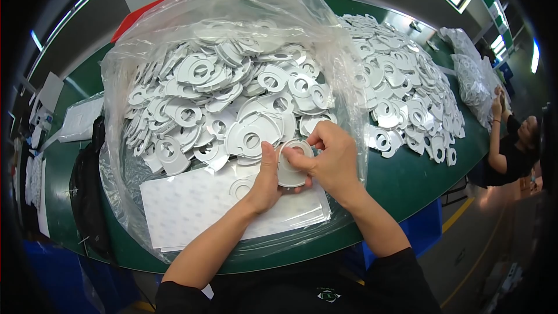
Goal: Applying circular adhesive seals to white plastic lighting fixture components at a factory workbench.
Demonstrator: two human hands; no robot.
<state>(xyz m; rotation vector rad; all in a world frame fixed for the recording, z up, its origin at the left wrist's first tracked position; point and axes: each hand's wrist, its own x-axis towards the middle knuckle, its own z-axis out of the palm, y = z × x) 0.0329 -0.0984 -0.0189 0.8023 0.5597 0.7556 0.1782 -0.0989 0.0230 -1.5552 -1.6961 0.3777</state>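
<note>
Hands meet over one white ring part (292, 166): left hand (265, 183) and right hand (328, 157) both pinch it. Bagged heap (226, 93) looks untouched; loose pile (407, 93) covers the desk (401, 180) beyond.

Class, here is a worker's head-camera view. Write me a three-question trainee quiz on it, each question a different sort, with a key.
1. True or false: both hands, left hand and right hand, hold one white ring-shaped part.
2. The heap of white parts nearest the hands lies in: A a cardboard box, B a clear plastic bag, C a metal tray.
3. Fill in: the table top is ____ in colour.

Key: 1 true; 2 B; 3 green.
</note>
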